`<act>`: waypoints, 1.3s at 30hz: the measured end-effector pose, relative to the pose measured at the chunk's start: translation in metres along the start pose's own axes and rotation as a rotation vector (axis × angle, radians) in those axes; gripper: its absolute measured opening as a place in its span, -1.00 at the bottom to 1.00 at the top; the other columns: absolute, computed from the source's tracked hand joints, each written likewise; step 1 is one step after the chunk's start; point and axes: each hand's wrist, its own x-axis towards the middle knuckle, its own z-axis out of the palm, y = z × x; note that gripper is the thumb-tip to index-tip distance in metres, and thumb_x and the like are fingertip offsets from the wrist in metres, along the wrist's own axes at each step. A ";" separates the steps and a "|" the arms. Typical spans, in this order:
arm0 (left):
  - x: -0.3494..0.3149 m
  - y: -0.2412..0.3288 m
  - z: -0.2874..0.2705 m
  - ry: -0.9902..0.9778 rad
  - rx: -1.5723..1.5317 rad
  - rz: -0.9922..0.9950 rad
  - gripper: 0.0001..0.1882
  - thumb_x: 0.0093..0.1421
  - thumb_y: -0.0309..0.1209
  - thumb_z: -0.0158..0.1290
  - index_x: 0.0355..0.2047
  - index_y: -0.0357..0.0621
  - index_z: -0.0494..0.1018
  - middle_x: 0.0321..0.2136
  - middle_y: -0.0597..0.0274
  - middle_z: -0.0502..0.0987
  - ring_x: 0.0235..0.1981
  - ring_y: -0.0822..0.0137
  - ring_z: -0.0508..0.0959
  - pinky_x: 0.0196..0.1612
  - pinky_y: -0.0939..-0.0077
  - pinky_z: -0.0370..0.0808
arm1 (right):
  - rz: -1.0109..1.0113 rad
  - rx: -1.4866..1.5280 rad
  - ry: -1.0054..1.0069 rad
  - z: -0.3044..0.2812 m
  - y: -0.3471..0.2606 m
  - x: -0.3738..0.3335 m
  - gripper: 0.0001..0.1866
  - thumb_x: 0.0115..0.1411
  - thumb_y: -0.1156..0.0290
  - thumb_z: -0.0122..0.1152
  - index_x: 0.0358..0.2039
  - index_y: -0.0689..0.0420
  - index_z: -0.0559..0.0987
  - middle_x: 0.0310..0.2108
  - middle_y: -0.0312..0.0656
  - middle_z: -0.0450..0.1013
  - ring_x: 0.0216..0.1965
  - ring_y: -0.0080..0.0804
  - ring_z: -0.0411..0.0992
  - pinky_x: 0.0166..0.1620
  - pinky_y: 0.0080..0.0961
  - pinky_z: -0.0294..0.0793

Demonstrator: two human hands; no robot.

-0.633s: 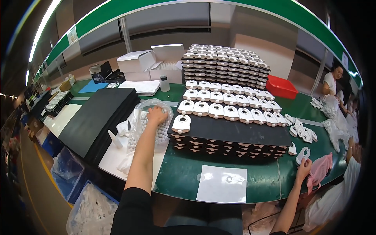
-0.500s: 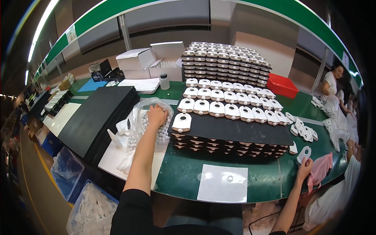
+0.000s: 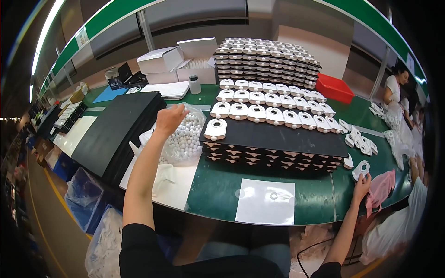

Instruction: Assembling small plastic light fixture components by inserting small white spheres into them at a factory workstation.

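My left hand point(image 3: 169, 120) is above the left edge of a clear plastic bag point(image 3: 202, 121) full of small white balls point(image 3: 186, 141). Its fingers are drawn together, and what they hold, if anything, is hidden. At the right, my right hand point(image 3: 362, 186) grips a white plastic part point(image 3: 360, 170) with a round opening, off the table edge side of a few similar loose parts point(image 3: 362, 141). Rows of such white parts point(image 3: 257, 112), each with a white ball at its lower edge, lie on a black board point(image 3: 273, 141) atop a stack of loaded boards.
Black sheets point(image 3: 116, 134) are piled left of the bag. A taller stack of loaded boards point(image 3: 266, 67) stands behind, beside a red tray point(image 3: 334, 88). A paper sheet point(image 3: 265, 201) lies at the front edge. A pink bag point(image 3: 381, 190) hangs near my right hand; a person point(image 3: 393, 90) works at far right.
My left hand has come up out of the balls and moved left to the bag's edge, its fingers now drawn together. My right hand still holds the white plastic part.
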 end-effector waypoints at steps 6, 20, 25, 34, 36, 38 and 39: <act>0.007 -0.023 0.014 0.394 -1.965 -1.586 -0.73 0.14 -0.12 -0.15 -0.55 0.02 0.30 -0.78 0.48 0.25 -0.77 0.56 0.29 -0.71 0.58 0.11 | -0.010 0.064 0.039 0.009 -0.007 -0.006 -0.70 0.17 0.37 -0.01 -0.13 0.25 0.32 -0.34 -0.15 0.43 -0.46 -0.54 0.39 -0.55 -0.73 0.28; -0.067 0.119 -0.075 0.746 -2.882 -2.144 -0.72 0.20 -0.17 -0.25 -0.38 -0.13 0.27 -0.53 0.28 0.37 -0.53 0.43 0.41 -0.71 0.67 0.17 | -0.293 0.071 0.131 0.012 -0.087 -0.081 -0.87 0.17 0.43 0.04 -0.30 0.21 0.43 -0.42 -0.35 0.35 -0.45 -0.65 0.25 -0.42 -0.73 0.22; -0.079 0.186 -0.075 -0.292 -2.914 -1.709 -0.73 0.19 -0.23 -0.14 -0.29 -0.19 0.33 -0.49 0.25 0.37 -0.49 0.42 0.37 -0.73 0.75 0.19 | 0.038 0.464 -0.488 0.022 -0.156 -0.158 -0.94 0.15 0.51 0.03 -0.35 0.17 0.38 -0.46 -0.39 0.34 -0.47 -0.72 0.24 -0.42 -0.78 0.22; -0.023 0.261 -0.066 -1.051 -2.624 -1.089 -0.68 0.14 -0.37 -0.06 -0.11 -0.23 0.32 -0.42 0.27 0.36 -0.55 0.52 0.30 -0.80 0.83 0.11 | 0.265 0.607 -1.026 0.060 -0.192 -0.199 -0.83 0.13 0.55 -0.02 -0.23 0.23 0.34 -0.40 -0.32 0.39 -0.42 -0.71 0.30 -0.37 -0.77 0.30; -0.022 0.264 -0.058 -1.044 -2.573 -1.042 -0.68 0.12 -0.39 -0.03 -0.12 -0.22 0.32 -0.41 0.27 0.36 -0.55 0.53 0.30 -0.79 0.84 0.11 | 0.240 0.587 -1.042 0.065 -0.197 -0.204 -0.82 0.14 0.56 -0.03 -0.22 0.24 0.33 -0.39 -0.32 0.39 -0.40 -0.70 0.31 -0.33 -0.75 0.30; -0.022 0.268 -0.054 -1.041 -2.482 -1.004 -0.69 0.05 -0.43 0.05 -0.17 -0.17 0.34 -0.40 0.27 0.36 -0.55 0.55 0.30 -0.77 0.86 0.08 | 0.183 0.548 -1.032 0.068 -0.188 -0.207 -0.83 0.14 0.55 -0.03 -0.22 0.24 0.33 -0.38 -0.32 0.39 -0.38 -0.69 0.31 -0.31 -0.74 0.31; -0.023 0.269 -0.055 -1.045 -2.484 -1.002 -0.69 0.05 -0.43 0.05 -0.17 -0.17 0.34 -0.40 0.27 0.36 -0.55 0.55 0.30 -0.77 0.86 0.08 | 0.126 0.511 -1.027 0.069 -0.185 -0.208 -0.84 0.15 0.55 -0.03 -0.23 0.24 0.33 -0.38 -0.31 0.39 -0.36 -0.67 0.32 -0.30 -0.72 0.32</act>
